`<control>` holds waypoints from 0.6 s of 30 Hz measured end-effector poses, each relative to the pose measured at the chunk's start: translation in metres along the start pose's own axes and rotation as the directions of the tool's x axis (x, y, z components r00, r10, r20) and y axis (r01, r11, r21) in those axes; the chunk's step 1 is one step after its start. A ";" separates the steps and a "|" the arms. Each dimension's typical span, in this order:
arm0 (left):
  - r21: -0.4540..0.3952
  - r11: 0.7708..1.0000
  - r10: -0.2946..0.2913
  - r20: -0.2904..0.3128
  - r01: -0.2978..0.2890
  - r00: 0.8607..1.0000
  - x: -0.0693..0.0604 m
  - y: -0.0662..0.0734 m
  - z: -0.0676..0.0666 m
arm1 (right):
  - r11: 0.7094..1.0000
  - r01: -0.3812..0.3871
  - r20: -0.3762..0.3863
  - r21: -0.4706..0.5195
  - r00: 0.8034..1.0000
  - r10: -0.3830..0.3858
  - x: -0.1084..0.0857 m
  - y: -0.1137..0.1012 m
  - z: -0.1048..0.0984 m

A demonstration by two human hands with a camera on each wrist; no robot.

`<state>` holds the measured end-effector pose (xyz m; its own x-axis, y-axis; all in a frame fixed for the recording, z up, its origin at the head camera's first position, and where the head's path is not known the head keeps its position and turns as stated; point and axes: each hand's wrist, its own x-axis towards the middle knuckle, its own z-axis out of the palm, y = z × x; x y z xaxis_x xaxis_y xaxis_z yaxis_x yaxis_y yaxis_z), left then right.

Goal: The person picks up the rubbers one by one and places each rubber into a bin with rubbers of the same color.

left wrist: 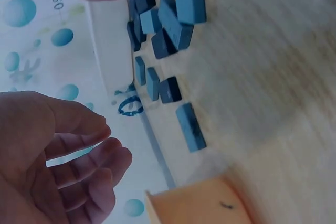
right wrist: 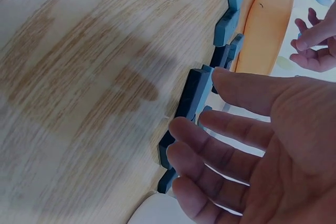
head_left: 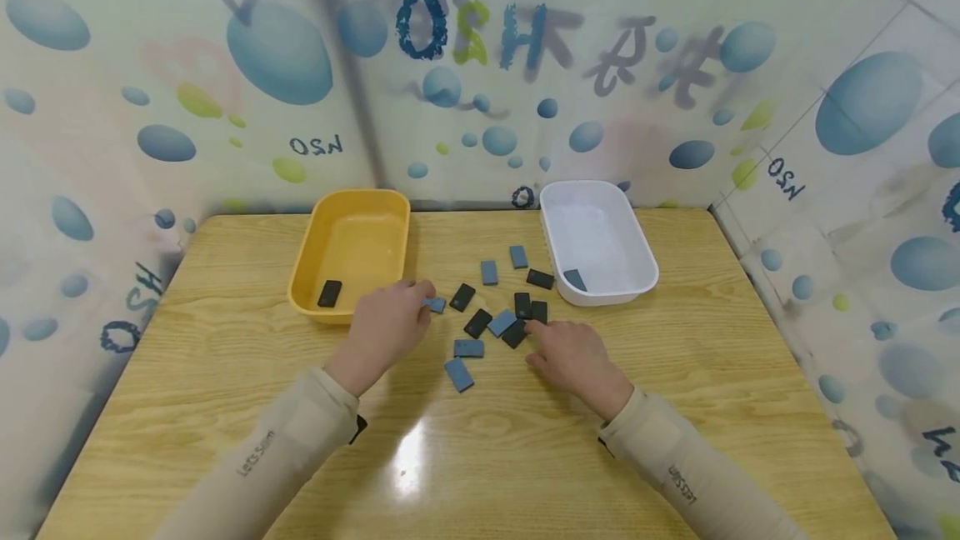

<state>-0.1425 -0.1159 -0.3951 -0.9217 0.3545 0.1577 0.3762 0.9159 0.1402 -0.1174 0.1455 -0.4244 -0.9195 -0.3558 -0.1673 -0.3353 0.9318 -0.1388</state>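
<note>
In the head view the left hand (head_left: 392,319) is beside the yellow tray, its fingertips close to a blue tile (head_left: 437,305). The left wrist view shows that hand (left wrist: 79,156) with loosely bent fingers and nothing between them, apart from the blue tile (left wrist: 190,127) on the table. The right hand (head_left: 576,357) hovers at the near right side of the tile group, fingertips by a black tile (head_left: 513,333); whether they touch is unclear. Its thumb and fingers stand apart and hold nothing in the right wrist view (right wrist: 247,145). Several black and blue tiles lie scattered between the hands.
A yellow tray (head_left: 360,197) at the back left holds one black tile (head_left: 329,293). At the back right, a white tray (head_left: 642,277) holds a dark blue-grey tile (head_left: 575,280). Patterned cloth hangs behind the wooden table (head_left: 480,473).
</note>
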 end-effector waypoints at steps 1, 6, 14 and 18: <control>0.002 1.000 0.000 0.014 0.000 1.000 -0.001 0.002 0.002 | 1.000 -0.001 0.001 0.001 1.000 0.001 0.000 0.000 0.000; -0.003 1.000 0.009 0.057 -0.009 0.998 -0.004 0.009 0.010 | 1.000 -0.004 0.002 0.001 1.000 0.004 0.000 -0.001 0.002; -0.023 1.000 0.019 0.056 -0.017 0.998 -0.007 0.013 0.020 | 1.000 0.004 0.001 -0.006 1.000 -0.004 -0.001 -0.001 0.002; -0.023 1.000 0.017 0.088 -0.015 0.996 -0.008 0.015 0.023 | 1.000 0.011 0.011 -0.006 1.000 -0.011 0.000 -0.002 0.003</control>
<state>-0.1314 -0.1007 -0.4166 -0.9200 0.3849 0.0737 0.3918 0.9059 0.1607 -0.1159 0.1438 -0.4274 -0.9133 -0.3670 -0.1768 -0.3469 0.9282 -0.1348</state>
